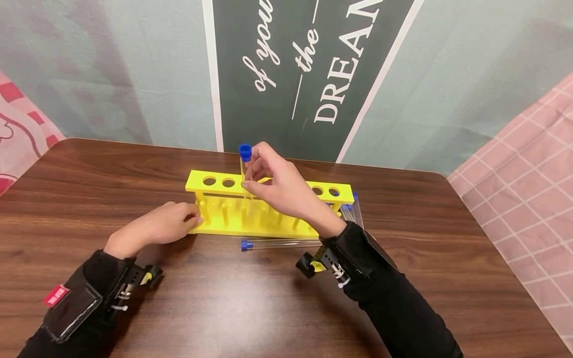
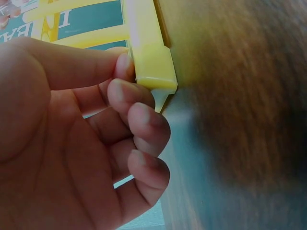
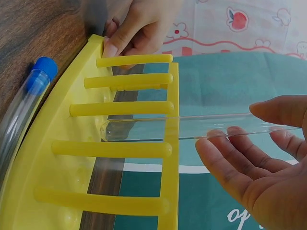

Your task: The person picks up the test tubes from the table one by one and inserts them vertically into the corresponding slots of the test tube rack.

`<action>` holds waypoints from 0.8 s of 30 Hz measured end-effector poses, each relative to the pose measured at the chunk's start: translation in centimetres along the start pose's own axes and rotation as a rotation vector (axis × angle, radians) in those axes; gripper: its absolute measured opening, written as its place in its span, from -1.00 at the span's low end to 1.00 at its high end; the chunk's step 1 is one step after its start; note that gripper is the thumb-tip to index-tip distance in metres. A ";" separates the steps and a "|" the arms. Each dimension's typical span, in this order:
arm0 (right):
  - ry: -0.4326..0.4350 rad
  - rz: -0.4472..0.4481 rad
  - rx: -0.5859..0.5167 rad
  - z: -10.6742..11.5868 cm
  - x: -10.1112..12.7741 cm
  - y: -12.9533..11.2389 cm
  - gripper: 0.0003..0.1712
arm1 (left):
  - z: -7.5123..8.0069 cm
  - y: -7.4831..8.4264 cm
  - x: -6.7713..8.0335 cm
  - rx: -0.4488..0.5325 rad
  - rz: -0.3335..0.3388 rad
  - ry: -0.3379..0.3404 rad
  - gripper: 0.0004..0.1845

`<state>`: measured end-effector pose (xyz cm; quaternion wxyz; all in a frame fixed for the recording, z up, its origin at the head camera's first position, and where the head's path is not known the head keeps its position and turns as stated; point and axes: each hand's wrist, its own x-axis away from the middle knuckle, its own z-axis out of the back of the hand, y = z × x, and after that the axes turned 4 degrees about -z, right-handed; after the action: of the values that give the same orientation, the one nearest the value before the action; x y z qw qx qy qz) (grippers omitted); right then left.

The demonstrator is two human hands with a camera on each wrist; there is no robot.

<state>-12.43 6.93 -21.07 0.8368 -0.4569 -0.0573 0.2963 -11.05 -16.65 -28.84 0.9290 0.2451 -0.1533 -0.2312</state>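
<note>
A yellow test tube rack (image 1: 217, 190) stands on the wooden table, with pegs along its base and holes along its top bar. My left hand (image 1: 167, 221) grips the left end of the rack's base, thumb and fingertips at its edge in the left wrist view. Above the top bar, my right hand (image 1: 282, 186) pinches a clear test tube (image 3: 144, 129) with a blue cap (image 1: 244, 151). This tube is upright through one of the holes; its rounded bottom end shows near the base in the right wrist view. The tube looks empty.
Along the rack's front lies another blue-capped test tube (image 1: 277, 244). More capped tubes (image 1: 353, 211) lie behind the rack's right end. A fabric backdrop with white lettering (image 1: 327, 99) hangs at the table's far edge.
</note>
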 end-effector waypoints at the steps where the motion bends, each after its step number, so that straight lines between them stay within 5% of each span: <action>1: -0.002 0.003 0.002 0.0 -0.1 0.0 -0.67 | 0.0 0.0 0.0 0.000 -0.003 0.001 -0.81; 24: -0.052 0.093 -0.041 -0.7 -2.6 -2.5 -0.71 | 0.0 0.1 -0.1 0.010 0.007 -0.004 -0.81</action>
<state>-13.17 4.00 -19.01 0.8108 -0.4682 -0.0639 0.3453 -11.11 -16.54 -28.80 0.9282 0.2486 -0.1573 -0.2278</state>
